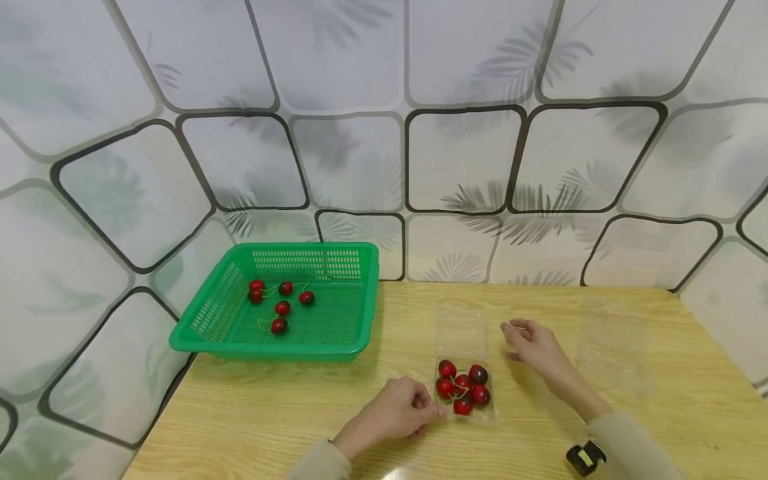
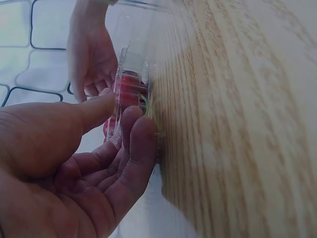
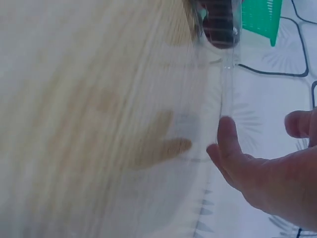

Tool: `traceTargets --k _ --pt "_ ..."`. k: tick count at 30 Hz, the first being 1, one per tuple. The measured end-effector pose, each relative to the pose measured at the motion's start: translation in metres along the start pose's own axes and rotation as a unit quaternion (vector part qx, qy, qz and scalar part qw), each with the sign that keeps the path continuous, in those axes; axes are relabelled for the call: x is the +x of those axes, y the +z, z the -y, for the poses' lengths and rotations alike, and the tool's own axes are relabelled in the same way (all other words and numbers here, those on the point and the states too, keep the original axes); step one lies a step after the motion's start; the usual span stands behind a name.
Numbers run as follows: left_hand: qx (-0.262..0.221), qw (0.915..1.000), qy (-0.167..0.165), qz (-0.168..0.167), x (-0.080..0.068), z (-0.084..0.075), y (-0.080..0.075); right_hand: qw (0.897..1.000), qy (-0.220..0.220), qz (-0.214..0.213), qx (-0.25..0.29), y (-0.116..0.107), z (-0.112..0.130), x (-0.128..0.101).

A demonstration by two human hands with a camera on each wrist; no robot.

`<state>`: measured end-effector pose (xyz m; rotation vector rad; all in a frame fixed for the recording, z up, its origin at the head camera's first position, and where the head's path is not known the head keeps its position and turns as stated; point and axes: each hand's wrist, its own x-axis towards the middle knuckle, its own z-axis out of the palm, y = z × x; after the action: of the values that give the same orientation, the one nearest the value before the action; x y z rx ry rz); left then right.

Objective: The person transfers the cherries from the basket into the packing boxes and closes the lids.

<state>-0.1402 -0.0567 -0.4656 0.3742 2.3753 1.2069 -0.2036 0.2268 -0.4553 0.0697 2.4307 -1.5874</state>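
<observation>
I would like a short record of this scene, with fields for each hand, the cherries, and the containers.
left hand: pinches the near left edge of the clear box
right hand: open, just right of the clear box, holds nothing
clear box: open on the table, lid flap toward the wall
cherries in box: five, red
basket: green, at the back left of the table
cherries in basket: six, some with stems
second clear box: empty, right of the right hand

Perhaps a home: patterned wallpaper [image 1: 462, 160], wooden table [image 1: 600, 427]
</observation>
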Motion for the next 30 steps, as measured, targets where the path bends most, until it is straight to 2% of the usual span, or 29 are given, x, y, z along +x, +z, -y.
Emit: traceTargets --k 8,13,23,30 --pt "0.002 1.0 0.007 -0.003 0.0 -0.001 0.001 0.999 -0.029 0.02 0.014 -0.002 0.0 0.037" --pt "0.0 1.0 0.008 -0.004 -0.001 0.0 0.002 0.997 -0.027 0.042 0.057 0.001 0.0 0.049" --pt "0.006 1.0 0.003 -0.003 -0.001 0.002 0.004 0.99 0.019 0.062 0.123 0.005 0.003 0.053" --pt "0.006 0.9997 0.023 -0.011 0.001 0.003 0.003 0.989 -0.008 0.027 0.143 0.007 0.012 0.049"
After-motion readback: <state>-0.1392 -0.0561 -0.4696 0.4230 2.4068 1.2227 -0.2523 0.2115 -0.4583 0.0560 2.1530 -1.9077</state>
